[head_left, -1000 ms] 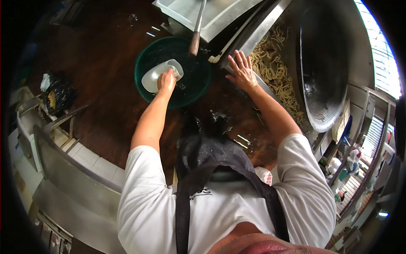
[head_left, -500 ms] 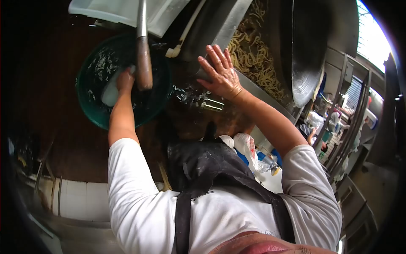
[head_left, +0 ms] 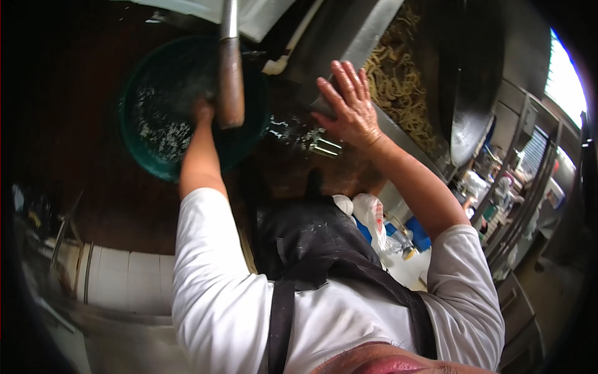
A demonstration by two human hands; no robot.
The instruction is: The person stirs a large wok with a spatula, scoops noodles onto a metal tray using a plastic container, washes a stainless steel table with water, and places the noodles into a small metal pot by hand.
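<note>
1. Green tub holds water; the left hand reaches in, its grip too dim to tell.
2. Metal trough holds pale strips; the right hand spreads wide beside them.

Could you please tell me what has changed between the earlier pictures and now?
The left hand has gone lower into the green tub; the white scoop it was gripping is now out of sight, so I cannot tell whether it is still held. The right hand stays open and spread by the metal edge, and the wooden handle still juts over the tub.
</note>
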